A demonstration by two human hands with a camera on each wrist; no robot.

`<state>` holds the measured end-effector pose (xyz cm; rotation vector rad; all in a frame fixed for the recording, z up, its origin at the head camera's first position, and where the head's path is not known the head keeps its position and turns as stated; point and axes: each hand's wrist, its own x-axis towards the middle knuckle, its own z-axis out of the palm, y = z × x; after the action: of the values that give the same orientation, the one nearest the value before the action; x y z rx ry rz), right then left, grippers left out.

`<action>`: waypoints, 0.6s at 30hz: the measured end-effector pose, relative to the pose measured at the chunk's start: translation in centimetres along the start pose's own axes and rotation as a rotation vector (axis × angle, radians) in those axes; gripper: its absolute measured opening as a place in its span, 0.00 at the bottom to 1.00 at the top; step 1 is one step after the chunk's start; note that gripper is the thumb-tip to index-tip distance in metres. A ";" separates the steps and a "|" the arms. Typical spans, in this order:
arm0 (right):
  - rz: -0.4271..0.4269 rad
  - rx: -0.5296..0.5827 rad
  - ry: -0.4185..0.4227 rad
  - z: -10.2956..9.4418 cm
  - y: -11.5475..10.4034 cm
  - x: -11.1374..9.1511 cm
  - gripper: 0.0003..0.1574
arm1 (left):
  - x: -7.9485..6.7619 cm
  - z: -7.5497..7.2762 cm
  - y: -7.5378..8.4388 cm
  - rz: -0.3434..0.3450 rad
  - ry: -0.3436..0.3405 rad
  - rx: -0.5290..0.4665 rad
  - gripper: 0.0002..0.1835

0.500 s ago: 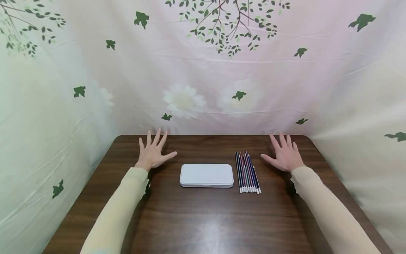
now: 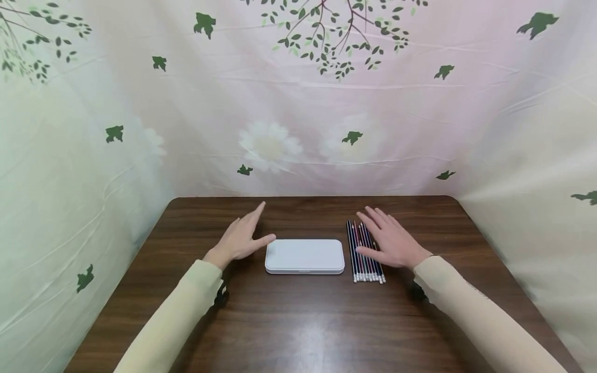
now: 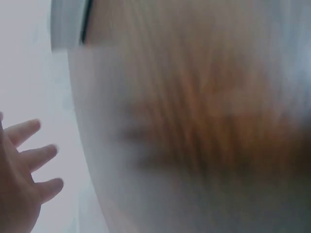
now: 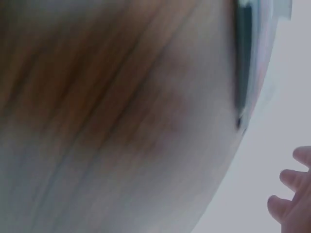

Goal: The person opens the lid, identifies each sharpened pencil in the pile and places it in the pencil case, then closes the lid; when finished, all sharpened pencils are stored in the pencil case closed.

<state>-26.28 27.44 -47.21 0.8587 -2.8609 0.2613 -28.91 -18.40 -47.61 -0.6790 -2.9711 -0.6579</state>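
A white rectangular case (image 2: 304, 256), its lid down, lies at the middle of the table. Just right of it several dark pencils (image 2: 355, 259) are laid side by side, white eraser ends toward me. My left hand (image 2: 240, 240) is at the case's left side, fingers straight, its thumb tip overlapping the far left corner in the head view. Over the pencils' right part hovers my right hand (image 2: 391, 239), fingers extended and holding nothing, hiding some of them. In the left wrist view, the fingers (image 3: 41, 158) are spread; the right wrist view also shows straight fingers (image 4: 291, 180).
The brown wooden table (image 2: 298, 316) ends at a back edge against a hanging patterned cloth (image 2: 303, 103), which also closes in the left and right sides. Long pale sleeves (image 2: 172, 316) cover both forearms.
Both hands have moved inward from the table's far left and right: the left to the case, the right over the pencils. Case and pencils stay in place.
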 end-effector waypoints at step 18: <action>-0.350 0.022 -0.102 1.1 -6.4 1.8 0.52 | -2.2 1.5 3.4 0.123 -0.194 0.039 0.62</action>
<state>-24.27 20.97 -47.12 1.3885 -2.7333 0.2118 -25.34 -15.94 -47.85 -0.9652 -3.0726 -0.5545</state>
